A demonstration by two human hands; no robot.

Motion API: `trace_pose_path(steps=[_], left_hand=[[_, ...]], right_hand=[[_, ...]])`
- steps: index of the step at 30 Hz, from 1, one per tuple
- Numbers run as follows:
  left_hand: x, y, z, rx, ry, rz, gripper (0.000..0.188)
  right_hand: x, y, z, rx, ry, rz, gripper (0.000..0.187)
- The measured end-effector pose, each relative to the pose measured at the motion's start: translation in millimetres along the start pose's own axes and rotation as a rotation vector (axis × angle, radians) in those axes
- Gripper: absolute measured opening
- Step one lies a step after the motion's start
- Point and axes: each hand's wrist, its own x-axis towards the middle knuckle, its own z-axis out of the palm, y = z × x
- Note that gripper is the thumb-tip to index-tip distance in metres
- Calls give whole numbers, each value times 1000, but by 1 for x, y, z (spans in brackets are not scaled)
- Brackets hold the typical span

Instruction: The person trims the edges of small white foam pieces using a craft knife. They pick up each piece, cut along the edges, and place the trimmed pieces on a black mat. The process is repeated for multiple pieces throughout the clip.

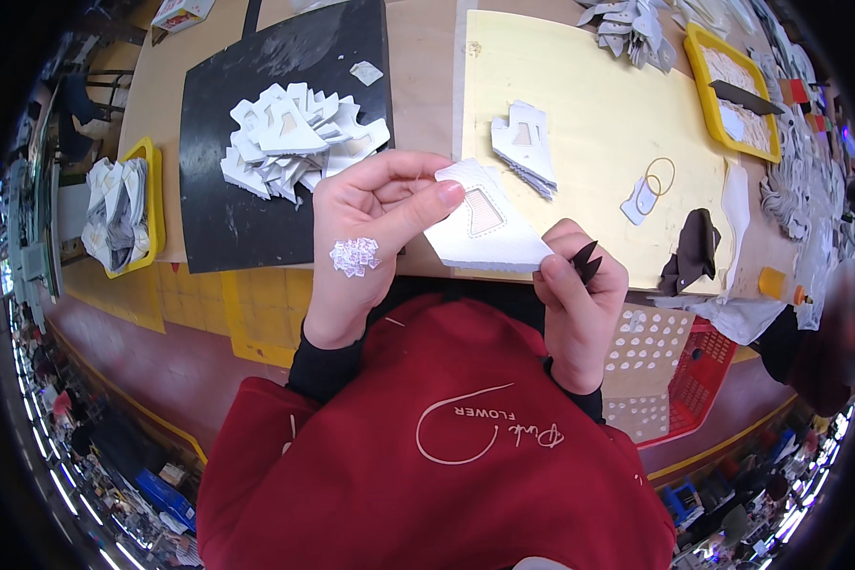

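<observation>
Three containers and a pinched white piece

Red basket [708, 370]: perforated; below the right fingers; spotted brown sheets [644, 347] overlap it, inside or against unclear.
Far yellow tray [698, 81]: beyond the right fingers; pale pieces [727, 71] within, dark strip [746, 97] across.
Near yellow tray [158, 209]: well left of the left fingers; stacked white-grey pieces [114, 214].
White piece [487, 220]: left hand [366, 228] pinching its upper edge, right hand [584, 290] gripping its lower-right corner.
Dark pointed tool [587, 263]: within the right fingers.
</observation>
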Motion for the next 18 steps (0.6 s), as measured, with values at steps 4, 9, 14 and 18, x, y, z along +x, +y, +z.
trace_pose_path(steps=[4,9,14,18], left_hand=[[1,-2,-3,-27,-3,-45,22],[3,-4,-4,-45,-13,-65,21],[4,-4,-5,-41,7,-96,22],[4,-2,-15,214,188,96,20]], right_hand=[[2,3,-1,-46,-4,-14,8],[3,6,1,-29,2,-15,8],[5,11,-1,-49,-21,47,4],[7,9,7,-100,112,111,13]])
